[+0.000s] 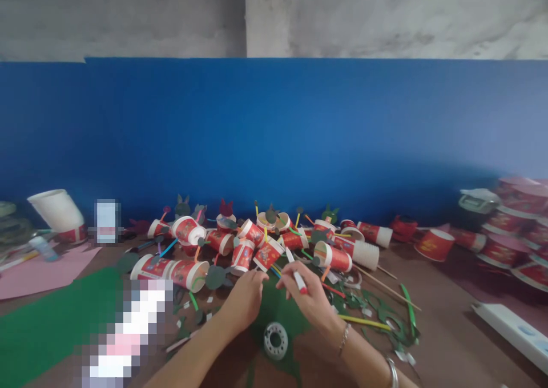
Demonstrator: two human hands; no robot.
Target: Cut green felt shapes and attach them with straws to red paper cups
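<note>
My right hand (305, 290) is closed around a white marker pen (295, 269) with a red end, which slants up to the left. My left hand (250, 296) sits just left of it, its fingers curled together; whatever they may hold is hidden. Beneath both hands lies dark green paper (278, 308). On that paper, close to me, rests a white ring-shaped spool (275, 340) with small holes around it. Just beyond my hands is a red paper cup (268, 254), lying tilted among many others.
Red paper cups (340, 258) with coloured straws and dark cut-out shapes fill the back. Green paper scraps (381, 314) and thin sticks (385, 285) lie right. Cup stacks (503, 250) and a long white box (514, 331) stand far right; green sheet (55, 319) left. A blue wall (274, 131) closes the back.
</note>
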